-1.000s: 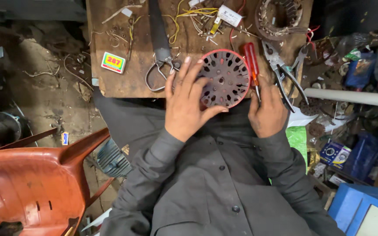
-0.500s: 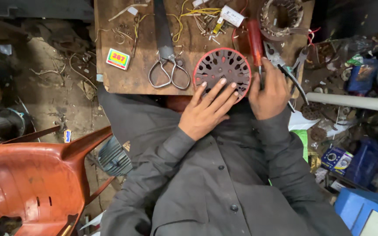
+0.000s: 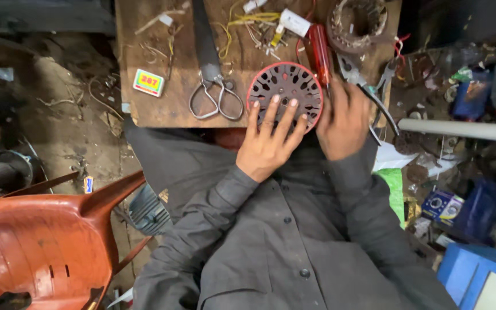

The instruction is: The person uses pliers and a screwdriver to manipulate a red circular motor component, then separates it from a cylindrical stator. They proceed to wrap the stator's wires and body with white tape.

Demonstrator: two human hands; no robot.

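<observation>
A round red motor stator core [image 3: 287, 86] with slots around a centre hole lies near the front edge of a wooden work board [image 3: 162, 109]. My left hand [image 3: 268, 140] rests flat on its near side, fingers spread over the slots. My right hand [image 3: 343, 117] presses against the core's right rim, beside a red-handled screwdriver [image 3: 320, 49]. Neither hand lifts the core; both steady it on the board.
Large metal scissors [image 3: 213, 86] lie left of the core, with a small colourful matchbox [image 3: 148, 82] further left. A wound coil ring [image 3: 360, 23], pliers [image 3: 374, 86] and loose wires sit at the back. An orange plastic chair [image 3: 41, 241] stands lower left. A white pipe [image 3: 460, 129] runs on the right.
My left hand has slid from the core's left rim down to its near side, fingers now pointing up across it. The right hand stays at the right rim.
</observation>
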